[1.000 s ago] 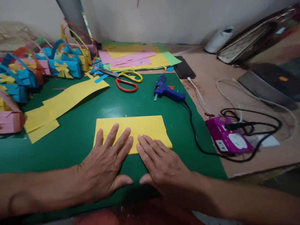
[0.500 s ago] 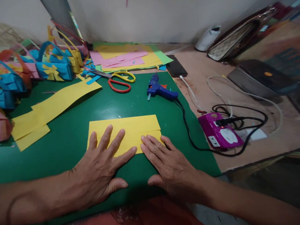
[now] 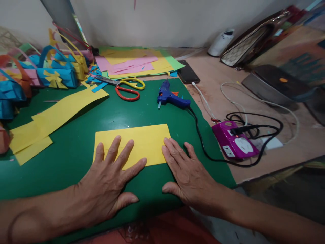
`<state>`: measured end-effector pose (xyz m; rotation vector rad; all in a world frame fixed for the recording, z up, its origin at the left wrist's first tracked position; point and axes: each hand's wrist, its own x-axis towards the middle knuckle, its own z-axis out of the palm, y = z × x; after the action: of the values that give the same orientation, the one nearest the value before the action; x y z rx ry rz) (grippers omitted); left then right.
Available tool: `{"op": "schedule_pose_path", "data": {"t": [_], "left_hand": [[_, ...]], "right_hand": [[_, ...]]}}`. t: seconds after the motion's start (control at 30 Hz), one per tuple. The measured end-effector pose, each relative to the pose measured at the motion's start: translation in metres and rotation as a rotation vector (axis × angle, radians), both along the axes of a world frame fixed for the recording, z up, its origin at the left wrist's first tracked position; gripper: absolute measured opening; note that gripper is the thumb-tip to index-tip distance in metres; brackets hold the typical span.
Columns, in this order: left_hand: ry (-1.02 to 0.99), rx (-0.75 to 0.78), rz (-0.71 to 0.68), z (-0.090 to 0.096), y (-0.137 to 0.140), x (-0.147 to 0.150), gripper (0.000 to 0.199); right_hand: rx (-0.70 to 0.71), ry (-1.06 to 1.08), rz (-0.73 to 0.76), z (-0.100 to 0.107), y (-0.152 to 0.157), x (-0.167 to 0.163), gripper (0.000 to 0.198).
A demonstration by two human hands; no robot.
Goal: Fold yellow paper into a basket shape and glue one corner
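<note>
A folded sheet of yellow paper (image 3: 149, 144) lies flat on the green mat (image 3: 122, 113) right in front of me. My left hand (image 3: 111, 176) rests on its left half, palm down, with fingers spread wide. On the sheet's right end lie the fingertips of my right hand (image 3: 184, 171); that hand is flat too, its thumb held apart on the mat. Neither hand grips anything. Beyond the sheet are a blue glue gun (image 3: 170, 96) and scissors (image 3: 128, 88) with one red and one yellow handle.
Yellow paper strips (image 3: 63, 112) lie at the left, near several small paper bags (image 3: 59, 77). Stacked coloured paper (image 3: 152, 62) sits at the back beside a phone (image 3: 188, 73). The glue gun's black cord runs to a purple power box (image 3: 233, 135) on the right.
My right hand has slid to the right along the yellow paper, out to its end. My left hand has stayed in place. The view has shifted slightly.
</note>
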<state>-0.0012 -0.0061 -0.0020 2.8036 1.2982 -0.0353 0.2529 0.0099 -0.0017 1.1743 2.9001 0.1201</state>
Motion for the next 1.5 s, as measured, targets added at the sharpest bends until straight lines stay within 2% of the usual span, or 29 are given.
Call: {"op": "schedule_pose_path", "data": {"t": [0.1,0.33,0.5,0.7,0.9,0.97,1.1,1.27,1.5], "left_hand": [[-0.024,-0.007,0.005,0.000,0.001,0.000,0.070],[-0.031,-0.010,-0.020,-0.003,0.002,-0.004,0.076],[-0.019,0.018,-0.070,-0.004,0.002,-0.007,0.077],[0.029,-0.017,-0.088,0.007,0.005,-0.007,0.071],[0.050,0.007,-0.050,0.016,0.009,0.014,0.075],[0.071,0.022,-0.058,0.019,0.010,0.013,0.073],[0.096,0.016,-0.110,0.023,0.009,-0.018,0.063],[0.050,0.110,-0.200,0.020,0.007,-0.067,0.043],[-0.131,0.147,-0.340,0.008,0.019,-0.102,0.028]], "right_hand": [[0.014,0.031,0.027,0.001,-0.003,-0.006,0.077],[-0.018,0.098,0.204,0.005,-0.008,-0.024,0.068],[0.023,0.153,0.203,0.007,-0.005,-0.009,0.054],[0.093,0.148,0.164,0.011,-0.004,0.016,0.047],[0.192,0.100,0.215,0.014,0.000,0.017,0.045],[0.221,0.106,0.217,0.014,0.000,0.016,0.043],[0.236,0.152,0.190,0.012,0.000,0.015,0.039],[0.241,0.190,0.182,0.010,0.001,0.013,0.036],[0.258,0.199,0.172,0.009,0.000,0.012,0.036]]}}
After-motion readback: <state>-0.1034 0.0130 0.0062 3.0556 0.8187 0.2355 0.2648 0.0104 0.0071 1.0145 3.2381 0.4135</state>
